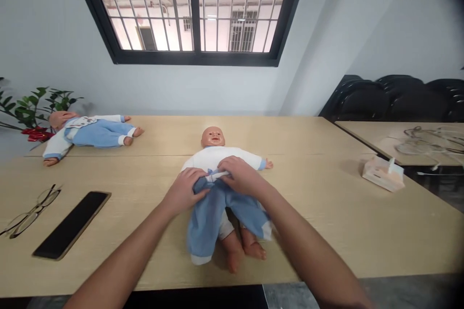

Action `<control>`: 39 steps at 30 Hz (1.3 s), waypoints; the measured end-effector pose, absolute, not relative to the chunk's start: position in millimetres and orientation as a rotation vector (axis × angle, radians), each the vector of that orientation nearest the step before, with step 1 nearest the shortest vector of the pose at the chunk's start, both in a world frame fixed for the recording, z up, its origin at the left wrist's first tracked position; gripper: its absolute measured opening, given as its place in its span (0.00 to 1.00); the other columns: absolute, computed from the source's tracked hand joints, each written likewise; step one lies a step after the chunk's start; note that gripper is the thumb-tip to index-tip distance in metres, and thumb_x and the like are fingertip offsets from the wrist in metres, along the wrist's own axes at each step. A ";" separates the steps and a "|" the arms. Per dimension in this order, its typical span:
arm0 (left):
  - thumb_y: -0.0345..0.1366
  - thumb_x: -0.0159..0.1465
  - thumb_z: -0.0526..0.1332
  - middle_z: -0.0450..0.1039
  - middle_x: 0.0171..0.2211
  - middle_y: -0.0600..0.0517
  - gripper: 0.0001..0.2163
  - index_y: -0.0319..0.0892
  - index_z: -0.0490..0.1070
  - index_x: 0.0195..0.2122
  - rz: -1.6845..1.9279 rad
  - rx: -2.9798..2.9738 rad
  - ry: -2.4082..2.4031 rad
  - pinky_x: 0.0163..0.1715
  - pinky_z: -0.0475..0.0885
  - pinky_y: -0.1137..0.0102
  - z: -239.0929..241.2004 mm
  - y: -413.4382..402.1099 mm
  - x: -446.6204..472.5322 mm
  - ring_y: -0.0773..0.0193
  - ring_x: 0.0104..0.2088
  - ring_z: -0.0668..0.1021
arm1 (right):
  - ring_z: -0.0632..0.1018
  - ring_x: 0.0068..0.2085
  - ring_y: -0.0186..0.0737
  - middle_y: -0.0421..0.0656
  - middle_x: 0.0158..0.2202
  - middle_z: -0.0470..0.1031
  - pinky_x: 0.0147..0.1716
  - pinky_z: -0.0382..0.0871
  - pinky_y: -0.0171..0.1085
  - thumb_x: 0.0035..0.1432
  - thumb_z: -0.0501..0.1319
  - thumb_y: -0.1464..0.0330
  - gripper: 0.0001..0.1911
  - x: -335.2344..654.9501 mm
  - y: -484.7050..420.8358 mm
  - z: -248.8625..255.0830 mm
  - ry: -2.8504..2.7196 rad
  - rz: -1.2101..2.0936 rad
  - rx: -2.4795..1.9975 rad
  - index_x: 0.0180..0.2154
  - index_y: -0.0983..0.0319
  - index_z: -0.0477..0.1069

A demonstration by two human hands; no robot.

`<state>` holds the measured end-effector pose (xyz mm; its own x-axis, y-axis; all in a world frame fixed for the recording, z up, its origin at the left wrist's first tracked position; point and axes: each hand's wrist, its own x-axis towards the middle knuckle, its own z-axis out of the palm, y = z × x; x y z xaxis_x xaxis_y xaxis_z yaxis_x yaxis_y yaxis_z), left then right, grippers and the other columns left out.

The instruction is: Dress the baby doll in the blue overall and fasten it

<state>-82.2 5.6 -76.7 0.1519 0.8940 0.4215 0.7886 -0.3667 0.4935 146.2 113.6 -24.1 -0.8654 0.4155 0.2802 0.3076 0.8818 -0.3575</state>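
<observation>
A baby doll [213,137] in a white top lies on its back in the middle of the wooden table [319,178], head away from me. Blue trousers [208,217] are bunched over its lower body and its bare feet stick out below them. My left hand [184,190] grips the trousers' waistband at the doll's left side, fingers curled. My right hand [241,174] is closed on the waistband at the doll's belly.
A second dressed doll [90,131] lies at the far left by a green plant [36,106]. Glasses [31,210] and a black phone [72,224] lie at the near left. A tissue box [383,174] stands on the right, with black chairs [395,99] behind.
</observation>
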 end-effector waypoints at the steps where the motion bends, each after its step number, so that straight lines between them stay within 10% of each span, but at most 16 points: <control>1: 0.41 0.66 0.63 0.77 0.54 0.46 0.14 0.46 0.73 0.52 1.059 2.277 1.680 0.61 0.67 0.51 -79.4 4.8 -80.3 0.50 0.57 0.75 | 0.76 0.49 0.48 0.49 0.45 0.79 0.54 0.65 0.47 0.66 0.61 0.69 0.06 145.5 111.5 -24.6 -2.664 0.499 -0.520 0.43 0.62 0.75; 7: 0.43 0.73 0.52 0.80 0.49 0.46 0.15 0.44 0.73 0.52 1.237 2.016 1.600 0.54 0.72 0.60 -94.2 -7.2 -74.9 0.54 0.51 0.79 | 0.74 0.35 0.39 0.41 0.34 0.76 0.37 0.67 0.38 0.68 0.60 0.57 0.14 162.8 96.4 -17.7 -2.467 1.158 -0.558 0.39 0.61 0.73; 13: 0.52 0.74 0.47 0.80 0.45 0.47 0.22 0.43 0.71 0.54 1.215 1.712 1.586 0.48 0.72 0.64 -102.6 -7.3 -76.8 0.55 0.45 0.80 | 0.75 0.55 0.51 0.47 0.57 0.75 0.54 0.69 0.44 0.49 0.76 0.56 0.38 159.1 78.7 -19.2 -2.553 1.399 -0.503 0.59 0.58 0.69; 18: 0.61 0.51 0.71 0.81 0.45 0.47 0.38 0.45 0.71 0.58 0.841 1.879 1.488 0.45 0.73 0.63 -98.7 -12.9 -82.4 0.47 0.45 0.81 | 0.80 0.48 0.49 0.44 0.46 0.82 0.52 0.72 0.47 0.61 0.64 0.64 0.11 156.9 80.2 -26.8 -2.427 1.467 -0.597 0.45 0.60 0.79; 23: 0.51 0.63 0.64 0.82 0.40 0.51 0.16 0.49 0.79 0.46 0.779 1.936 1.448 0.47 0.73 0.63 -92.2 -13.7 -77.1 0.51 0.44 0.81 | 0.78 0.54 0.49 0.46 0.51 0.81 0.56 0.71 0.47 0.58 0.69 0.58 0.21 160.7 85.9 -33.3 -2.072 1.756 -0.599 0.51 0.60 0.77; 28: 0.53 0.70 0.57 0.80 0.47 0.47 0.20 0.43 0.75 0.50 1.153 1.588 1.344 0.50 0.74 0.61 -95.8 -14.4 -75.2 0.53 0.48 0.80 | 0.76 0.58 0.50 0.47 0.59 0.76 0.58 0.70 0.46 0.50 0.74 0.60 0.37 159.5 76.2 -34.7 -2.269 1.847 -0.535 0.61 0.59 0.70; 33: 0.61 0.65 0.60 0.80 0.45 0.46 0.26 0.43 0.74 0.50 1.168 1.423 1.255 0.46 0.76 0.61 -100.6 -23.3 -75.7 0.52 0.45 0.81 | 0.80 0.48 0.48 0.45 0.48 0.82 0.53 0.72 0.46 0.58 0.69 0.61 0.17 159.1 79.4 -33.0 -2.355 1.690 -0.571 0.48 0.61 0.79; 39: 0.53 0.49 0.76 0.80 0.47 0.47 0.33 0.45 0.75 0.53 0.797 1.724 1.170 0.46 0.76 0.60 -89.6 -26.1 -72.4 0.47 0.46 0.80 | 0.80 0.46 0.48 0.46 0.42 0.83 0.50 0.73 0.45 0.53 0.72 0.58 0.18 156.3 81.2 -35.0 -2.022 1.716 -0.566 0.42 0.63 0.81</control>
<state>-72.4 -26.1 -89.6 0.3500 0.9362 0.0314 0.3719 -0.1697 0.9126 156.3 81.2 -35.0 -0.8257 0.5610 0.0588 0.0332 0.1524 -0.9878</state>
